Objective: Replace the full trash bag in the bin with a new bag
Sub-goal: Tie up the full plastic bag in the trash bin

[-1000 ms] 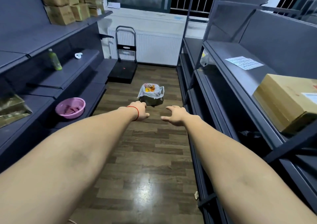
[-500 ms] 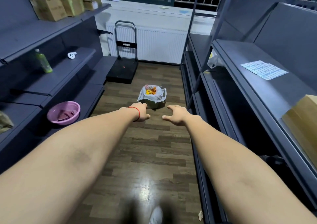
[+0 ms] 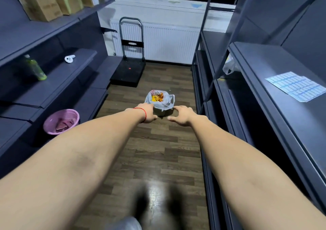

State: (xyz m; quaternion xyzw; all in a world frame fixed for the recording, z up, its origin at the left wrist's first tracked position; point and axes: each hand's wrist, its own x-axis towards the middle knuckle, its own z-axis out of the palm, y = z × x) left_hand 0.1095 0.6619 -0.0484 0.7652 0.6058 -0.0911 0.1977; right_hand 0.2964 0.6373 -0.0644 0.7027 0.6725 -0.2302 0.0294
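Both arms out front, nothing held. Left hand (image 3: 147,112): fingers loosely curled, empty. Right hand (image 3: 182,114): fingers spread apart, empty. Bin (image 3: 161,111) stands on floor dead ahead, beyond and between the two hands, upright. White bag (image 3: 165,102) lines it, full of orange/yellow waste; handle loop sticks out toward right-hand side. Depth unclear: can't tell if either hand touches bag yet. Neither hand clearly nearer. Judgement: approach step; rim grip next, one hand per side.

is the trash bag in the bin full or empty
Full: the white trash bag lining the bin is heaped with yellow and orange rubbish up to its rim.
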